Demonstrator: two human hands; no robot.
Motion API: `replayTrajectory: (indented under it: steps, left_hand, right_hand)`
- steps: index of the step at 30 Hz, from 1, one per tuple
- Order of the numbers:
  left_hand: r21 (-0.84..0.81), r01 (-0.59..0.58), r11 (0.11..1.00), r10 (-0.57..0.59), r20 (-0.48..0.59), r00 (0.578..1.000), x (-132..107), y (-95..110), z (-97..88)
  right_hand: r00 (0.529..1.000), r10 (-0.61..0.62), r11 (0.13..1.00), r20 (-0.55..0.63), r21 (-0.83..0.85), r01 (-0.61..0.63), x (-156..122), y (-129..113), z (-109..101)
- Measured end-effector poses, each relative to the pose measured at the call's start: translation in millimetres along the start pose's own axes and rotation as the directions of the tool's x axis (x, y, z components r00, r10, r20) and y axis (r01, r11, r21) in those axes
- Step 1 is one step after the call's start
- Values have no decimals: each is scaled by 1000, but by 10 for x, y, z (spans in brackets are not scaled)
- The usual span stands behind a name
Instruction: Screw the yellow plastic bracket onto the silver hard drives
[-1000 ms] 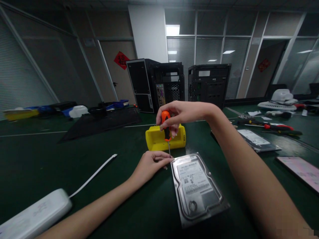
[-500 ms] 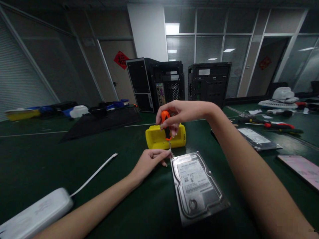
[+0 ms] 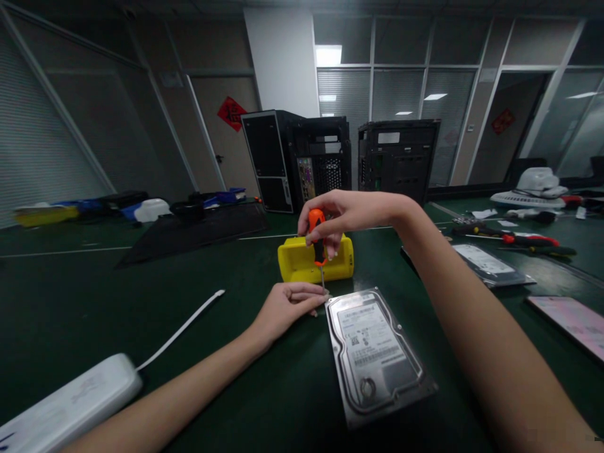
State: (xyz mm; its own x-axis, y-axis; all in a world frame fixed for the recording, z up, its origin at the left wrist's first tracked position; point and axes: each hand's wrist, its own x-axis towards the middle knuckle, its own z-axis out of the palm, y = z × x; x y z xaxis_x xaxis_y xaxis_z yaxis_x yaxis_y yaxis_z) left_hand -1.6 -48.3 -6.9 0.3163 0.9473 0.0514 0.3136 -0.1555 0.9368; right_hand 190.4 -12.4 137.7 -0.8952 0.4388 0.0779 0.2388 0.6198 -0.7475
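Note:
A silver hard drive (image 3: 370, 346) lies label side up on the dark green table, its far left corner beside my left fingertips. My right hand (image 3: 328, 223) is closed around the orange and black handle of a screwdriver (image 3: 318, 236), held upright with its shaft pointing down at that corner. Around the lower end of the shaft, my left hand (image 3: 292, 305) has its thumb and forefinger pinched together. What is between them, and the screwdriver's tip, I cannot make out. Just behind both hands is an open yellow parts bin (image 3: 297, 261).
Two black computer cases (image 3: 274, 160) stand behind the bin. On the right lie another hard drive (image 3: 491, 264), several tools (image 3: 523, 238) and a pink-screened phone (image 3: 569, 321). A white power strip (image 3: 70, 402) with a white cable is at front left, a black mat (image 3: 193, 236) farther back.
The whole view has shifted slightly. My hands keep the same hold, with the screwdriver still upright at the drive's corner; its handle looks slightly turned.

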Motion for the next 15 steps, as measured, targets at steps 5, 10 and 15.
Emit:
replayTrajectory:
  steps: [5,10,15]
  left_hand:
    - [-8,-10,1000,10,1,1000,-1,-17,4]
    - [27,30,999,-30,-2,1000,-10,33,6]
    - [37,31,999,-31,9,999,-5,35,2]
  right_hand:
    - [1000,-11,1000,-26,-4,10,-14,-1,-7]
    - [997,-28,1000,-74,-1,28,-37,-11,-17]
    - [995,-26,1000,-91,13,27,-42,-13,-21]
